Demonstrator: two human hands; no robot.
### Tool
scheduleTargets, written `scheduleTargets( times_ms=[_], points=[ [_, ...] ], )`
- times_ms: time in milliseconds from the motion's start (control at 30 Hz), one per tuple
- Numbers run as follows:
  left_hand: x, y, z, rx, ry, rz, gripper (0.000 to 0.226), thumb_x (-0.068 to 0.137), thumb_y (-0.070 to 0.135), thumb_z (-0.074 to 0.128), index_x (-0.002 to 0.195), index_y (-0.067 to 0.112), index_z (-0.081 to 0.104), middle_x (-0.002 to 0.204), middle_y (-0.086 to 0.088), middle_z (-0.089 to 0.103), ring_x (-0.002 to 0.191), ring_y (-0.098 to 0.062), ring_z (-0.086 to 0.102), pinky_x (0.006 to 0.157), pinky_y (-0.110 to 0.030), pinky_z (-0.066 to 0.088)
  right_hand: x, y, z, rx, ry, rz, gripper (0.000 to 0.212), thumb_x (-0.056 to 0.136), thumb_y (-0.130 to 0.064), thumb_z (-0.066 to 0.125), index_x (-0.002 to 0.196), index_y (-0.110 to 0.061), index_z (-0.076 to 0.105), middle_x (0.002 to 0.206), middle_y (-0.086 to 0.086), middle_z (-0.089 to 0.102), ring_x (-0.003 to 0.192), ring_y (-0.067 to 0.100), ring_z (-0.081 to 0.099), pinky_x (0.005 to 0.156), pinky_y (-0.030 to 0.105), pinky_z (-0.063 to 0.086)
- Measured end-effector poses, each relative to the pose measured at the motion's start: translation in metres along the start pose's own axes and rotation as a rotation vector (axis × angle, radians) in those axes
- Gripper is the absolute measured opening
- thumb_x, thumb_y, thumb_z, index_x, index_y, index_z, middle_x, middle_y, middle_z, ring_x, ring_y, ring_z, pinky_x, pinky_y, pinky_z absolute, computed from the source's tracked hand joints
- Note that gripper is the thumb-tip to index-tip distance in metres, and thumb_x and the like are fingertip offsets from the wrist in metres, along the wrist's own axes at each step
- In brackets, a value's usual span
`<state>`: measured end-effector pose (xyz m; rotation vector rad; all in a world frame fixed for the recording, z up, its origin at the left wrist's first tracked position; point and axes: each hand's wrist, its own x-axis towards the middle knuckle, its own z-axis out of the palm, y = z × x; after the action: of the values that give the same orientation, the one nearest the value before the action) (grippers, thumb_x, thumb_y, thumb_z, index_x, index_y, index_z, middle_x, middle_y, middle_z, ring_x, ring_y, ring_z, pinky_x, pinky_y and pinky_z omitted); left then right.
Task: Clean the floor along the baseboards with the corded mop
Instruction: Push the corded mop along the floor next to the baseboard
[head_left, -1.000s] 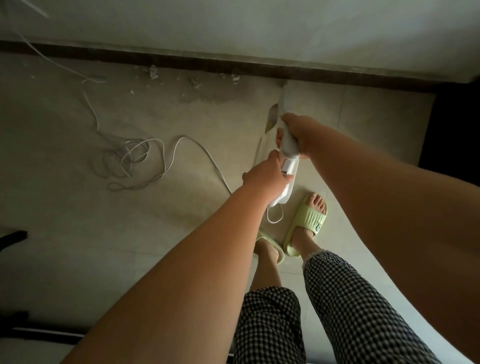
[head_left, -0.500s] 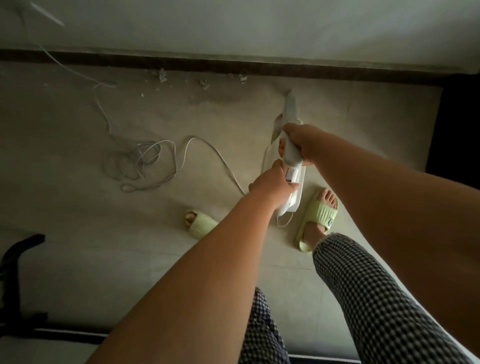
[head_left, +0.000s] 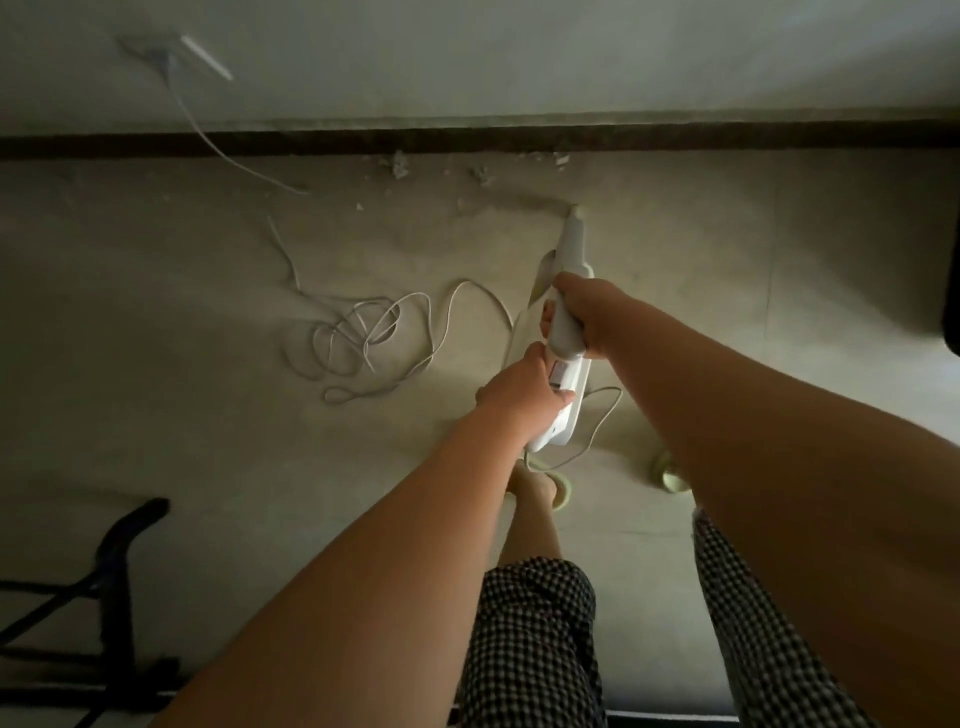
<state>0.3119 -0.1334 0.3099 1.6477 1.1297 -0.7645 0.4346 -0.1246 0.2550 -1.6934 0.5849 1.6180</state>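
The corded mop (head_left: 566, 332) is a slim white wand of rigid plastic, seen almost end-on from above. It looks light enough for one arm yet long enough to lever against the wrist, so a two-handed hold on the upper body suits it, as here. The smooth casing may be slippery, and the trailing flex adds drag. Its long axis runs from the person's body toward the baseboard (head_left: 675, 139), leaning slightly left at the near end. The working end points at the baseboard and stops just short of it on the floor (head_left: 156, 441); the head itself is too foreshortened to make out.

The right hand (head_left: 582, 317) wraps the grip nearer the baseboard, and the left hand (head_left: 519, 397) clasps the casing farther from it, beside a small panel.

The cord (head_left: 374, 338) leaves the wand's near end, lies in loose loops left of the wand and well out from the baseboard, then climbs across the baseboard up the wall. Debris (head_left: 400, 169) lies scattered along the baseboard's foot, left of the wand's tip. Judged from this, the strip is not yet clean.
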Motion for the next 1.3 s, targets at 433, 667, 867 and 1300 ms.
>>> scheduleTargets(
  times_ms=[433, 667, 867, 1300],
  points=[
    [0.01, -0.008, -0.009, -0.008, -0.002, 0.076, 0.04, 0.094, 0.035, 0.057, 0.125, 0.017, 0.041, 0.117, -0.007, 0.063, 0.109, -0.031, 0.059, 0.095, -0.045, 0.046, 0.007, -0.007, 0.01, 0.014, 0.043, -0.033, 0.016, 0.097, -0.02, 0.05, 0.107, -0.007, 0.05, 0.063, 0.004, 0.048, 0.046, 0.013, 0.047, 0.043, 0.02, 0.047],
    [0.004, -0.012, -0.014, -0.038, 0.011, 0.037, 0.043, 0.093, 0.037, 0.058, 0.127, 0.017, 0.041, 0.12, -0.006, 0.062, 0.112, -0.03, 0.059, 0.097, -0.045, 0.045, -0.003, -0.007, 0.021, -0.052, 0.008, -0.009, 0.016, 0.097, -0.02, 0.049, 0.105, -0.006, 0.048, 0.062, 0.005, 0.046, 0.049, 0.014, 0.046, 0.041, 0.019, 0.048],
    [-0.005, -0.029, -0.021, -0.043, 0.038, -0.004, 0.044, 0.094, 0.037, 0.058, 0.129, 0.017, 0.04, 0.122, -0.005, 0.062, 0.113, -0.03, 0.058, 0.097, -0.044, 0.045, -0.009, 0.002, 0.044, -0.056, -0.029, 0.004, 0.016, 0.097, -0.02, 0.05, 0.105, -0.006, 0.048, 0.062, 0.006, 0.046, 0.049, 0.015, 0.046, 0.04, 0.019, 0.047],
    [-0.014, -0.049, -0.025, -0.079, 0.052, -0.045, 0.046, 0.094, 0.036, 0.057, 0.131, 0.016, 0.039, 0.125, -0.007, 0.06, 0.116, -0.031, 0.057, 0.099, -0.044, 0.044, -0.019, 0.01, 0.069, -0.094, -0.037, 0.016, 0.014, 0.098, -0.018, 0.048, 0.089, -0.007, 0.047, 0.062, 0.005, 0.045, 0.049, 0.014, 0.044, 0.038, 0.017, 0.046]
  ],
)
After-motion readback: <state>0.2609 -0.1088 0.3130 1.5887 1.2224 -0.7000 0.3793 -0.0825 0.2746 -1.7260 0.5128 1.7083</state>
